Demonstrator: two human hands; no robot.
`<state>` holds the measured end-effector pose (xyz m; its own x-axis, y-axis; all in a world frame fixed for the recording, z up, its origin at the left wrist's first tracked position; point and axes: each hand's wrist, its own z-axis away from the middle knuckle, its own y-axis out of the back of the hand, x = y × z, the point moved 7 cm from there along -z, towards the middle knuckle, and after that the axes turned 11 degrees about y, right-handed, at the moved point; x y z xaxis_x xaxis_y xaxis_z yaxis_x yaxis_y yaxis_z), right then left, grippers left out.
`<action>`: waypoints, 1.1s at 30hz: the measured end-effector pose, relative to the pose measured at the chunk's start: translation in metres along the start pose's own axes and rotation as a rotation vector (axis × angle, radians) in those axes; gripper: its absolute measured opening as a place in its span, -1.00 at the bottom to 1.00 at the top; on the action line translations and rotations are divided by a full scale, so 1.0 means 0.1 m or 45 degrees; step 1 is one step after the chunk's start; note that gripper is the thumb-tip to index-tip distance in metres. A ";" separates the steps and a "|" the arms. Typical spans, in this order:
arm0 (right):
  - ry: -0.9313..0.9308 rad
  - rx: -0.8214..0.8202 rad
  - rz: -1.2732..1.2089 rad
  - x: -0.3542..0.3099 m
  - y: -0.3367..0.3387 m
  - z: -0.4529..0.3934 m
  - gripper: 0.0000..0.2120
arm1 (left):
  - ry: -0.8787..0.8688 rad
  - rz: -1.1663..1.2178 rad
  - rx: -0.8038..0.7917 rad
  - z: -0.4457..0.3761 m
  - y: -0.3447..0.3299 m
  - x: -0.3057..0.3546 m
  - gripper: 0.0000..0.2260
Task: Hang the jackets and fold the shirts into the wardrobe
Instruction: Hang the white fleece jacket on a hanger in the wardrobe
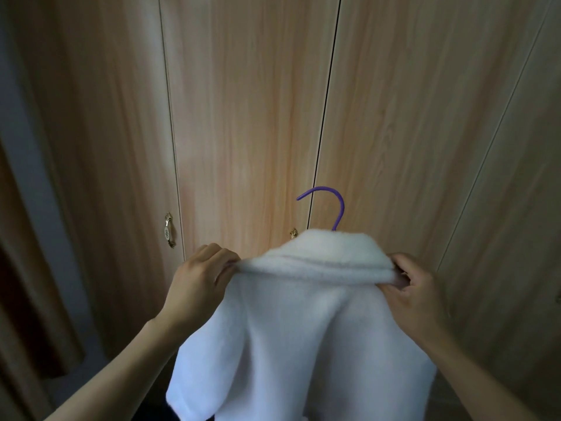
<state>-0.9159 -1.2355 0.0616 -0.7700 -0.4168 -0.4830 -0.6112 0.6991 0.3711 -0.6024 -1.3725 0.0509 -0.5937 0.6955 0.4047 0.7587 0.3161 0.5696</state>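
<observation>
A white fleece jacket (303, 314) was held up between the hands, already mounted on a purple hanger (332, 205) whose hook rose just above the collar. The left hand (200, 281) was clamped on the left shoulder edge, the right hand (416, 293) on the right; the hands were apart. The wardrobe doors (249, 117) beyond the hands were shut, with a handle (168, 233) just above and left of the left hand.

Risks were judged as follows: with both hands occupied, a door could not be opened without releasing one shoulder, whereupon the jacket might slip off the hanger. The hook might also snag on the door.

No brand, label or legible writing was observed; a mark on the handle was too small to read.
</observation>
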 end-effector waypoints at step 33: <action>-0.279 -0.240 0.257 1.88 -0.16 0.15 -0.31 | 0.630 0.023 -0.583 -1.00 -2.98 -0.47 -0.54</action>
<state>-1.0480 -1.3162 -0.0473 -0.8335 -0.1322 -0.5365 -0.4897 0.6266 0.6063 -0.8270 -1.5639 -0.0668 -0.7177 0.2862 0.6348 0.6440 -0.0737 0.7614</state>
